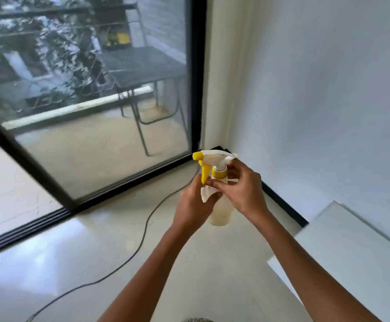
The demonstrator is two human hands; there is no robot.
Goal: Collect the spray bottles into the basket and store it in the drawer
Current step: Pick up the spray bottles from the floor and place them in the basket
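Observation:
A translucent spray bottle [219,216] with a white head, yellow nozzle and yellow trigger is held upright in front of me, above the floor. My left hand [195,205] grips its body just below the neck. My right hand [242,189] pinches the neck under the yellow collar, fingertips meeting those of the left hand. No basket or drawer is in view.
A glass sliding door with a black frame [197,89] fills the left and looks onto a balcony with a dark table. A black cable [142,238] runs across the glossy floor. A white wall and a white furniture top [351,233] stand at right.

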